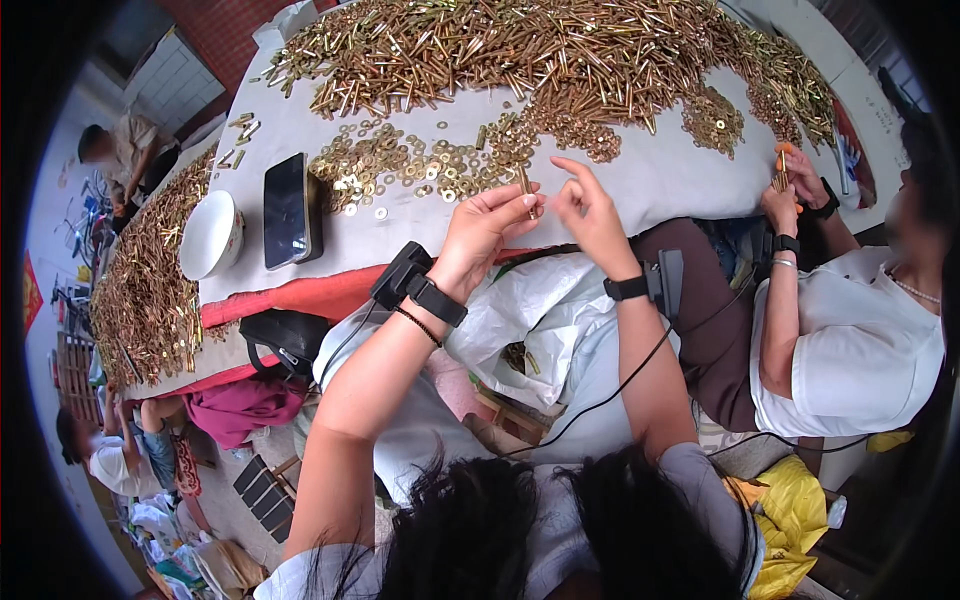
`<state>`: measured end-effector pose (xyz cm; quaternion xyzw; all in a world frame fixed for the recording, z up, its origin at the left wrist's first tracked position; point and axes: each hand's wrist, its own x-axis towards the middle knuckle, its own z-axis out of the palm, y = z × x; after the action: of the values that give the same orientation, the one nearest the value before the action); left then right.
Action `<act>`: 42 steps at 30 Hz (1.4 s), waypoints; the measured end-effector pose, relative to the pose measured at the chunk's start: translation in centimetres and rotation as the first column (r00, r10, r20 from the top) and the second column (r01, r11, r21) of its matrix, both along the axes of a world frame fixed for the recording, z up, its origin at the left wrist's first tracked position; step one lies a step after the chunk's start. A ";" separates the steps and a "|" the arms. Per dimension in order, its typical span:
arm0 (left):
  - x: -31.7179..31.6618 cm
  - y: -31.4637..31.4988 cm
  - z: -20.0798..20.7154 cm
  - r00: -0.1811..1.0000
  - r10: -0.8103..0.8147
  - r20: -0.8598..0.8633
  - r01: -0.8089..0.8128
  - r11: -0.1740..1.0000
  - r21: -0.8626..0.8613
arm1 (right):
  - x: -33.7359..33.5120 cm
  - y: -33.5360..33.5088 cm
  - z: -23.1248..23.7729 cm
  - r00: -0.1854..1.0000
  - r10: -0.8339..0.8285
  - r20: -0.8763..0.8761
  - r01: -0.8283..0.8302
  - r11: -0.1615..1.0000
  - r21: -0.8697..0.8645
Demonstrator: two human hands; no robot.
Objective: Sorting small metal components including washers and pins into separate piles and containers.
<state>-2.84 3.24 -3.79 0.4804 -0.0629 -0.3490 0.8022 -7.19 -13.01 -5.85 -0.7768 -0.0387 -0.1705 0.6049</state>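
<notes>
My left hand (488, 228) is closed around a slim brass-coloured metal bolt (525, 182), which stands nearly upright between thumb and fingers. Just to its right, my right hand (588, 212) is raised with the index finger stretched out and the other fingers loosely bent; I see nothing held in it. Both hands are over the near edge of the pale-covered table (400, 240). Beyond them lie many loose washers (440, 170) and a heap of small nuts (590, 142). A large pile of similar bolts (480, 50) covers the far side.
Left of my hands are a black phone (286, 210) and a white bowl (211, 236). A white plastic bag (530, 310) with several metal pieces lies on my lap. At right, a co-worker (840, 330) handles bolts with an orange-handled tool. Cables run along my arms.
</notes>
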 end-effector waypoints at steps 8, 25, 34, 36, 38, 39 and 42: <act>-0.5 0.3 -0.1 0.986 -0.124 0.113 0.110 0.987 0.117 | 5.8 -5.0 -3.3 0.905 -0.394 0.161 0.420 0.762 -0.492; -1.3 2.2 -0.7 0.946 -0.199 0.256 0.163 0.975 0.153 | 9.9 -2.5 -3.7 0.977 -0.213 0.027 0.199 0.847 -0.493; -1.3 2.1 -0.6 0.943 -0.193 0.272 0.148 0.973 0.178 | 10.2 -2.2 -4.1 0.968 -0.250 0.008 0.214 0.814 -0.540; -1.4 1.8 -0.6 0.945 -0.150 0.291 0.114 0.984 0.137 | 10.1 -2.3 -4.1 0.973 -0.231 -0.012 0.191 0.829 -0.526; -1.3 1.7 -0.7 0.944 -0.145 0.297 0.103 0.983 0.152 | 10.2 -2.4 -4.1 0.977 -0.212 -0.014 0.175 0.840 -0.514; -1.2 1.6 -0.7 0.943 -0.139 0.303 0.092 0.982 0.165 | 10.2 -2.6 -4.1 0.981 -0.193 -0.015 0.159 0.849 -0.504; -1.0 1.5 -0.5 0.952 -0.184 0.244 0.138 0.971 0.196 | 9.6 -2.7 -4.2 0.984 -0.173 0.030 0.163 0.839 -0.520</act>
<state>-3.82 4.74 -4.32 0.5845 -0.1757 -0.3514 0.7100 2.38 -15.70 -10.03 -0.9132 -0.0096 -0.1990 0.3555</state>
